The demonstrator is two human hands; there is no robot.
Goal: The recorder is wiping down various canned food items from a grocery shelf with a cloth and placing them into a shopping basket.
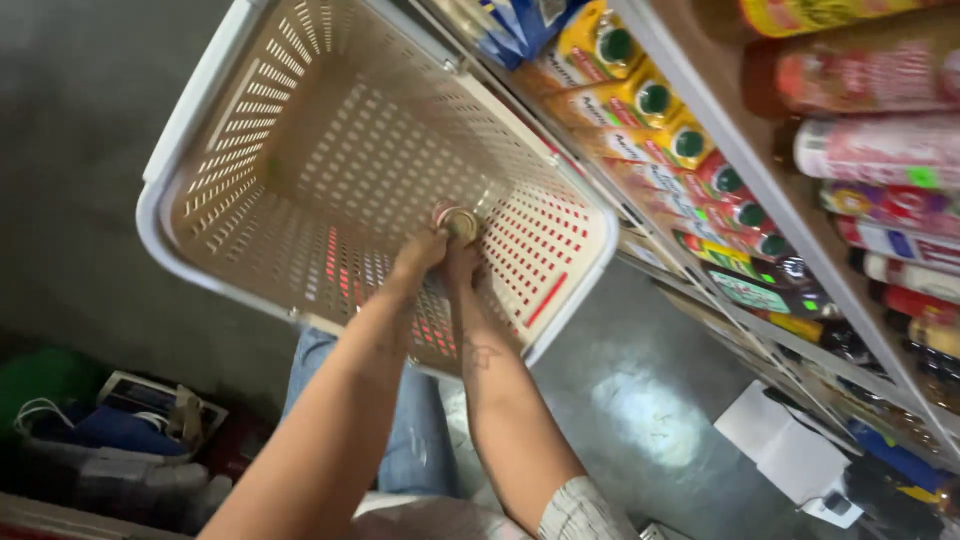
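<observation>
A small round can (458, 222) is held between both hands, left hand (418, 252) and right hand (462, 266) closed on it, low inside the beige perforated basket (300, 120) near its right wall; the step is judged to be lowering the can in, so a gentle set-down on the basket floor is called for. Along the shelf (700, 90) at the right edge, yellow-labelled bottles with green caps (640, 95) are ranged above red-labelled ones (730, 200).
</observation>
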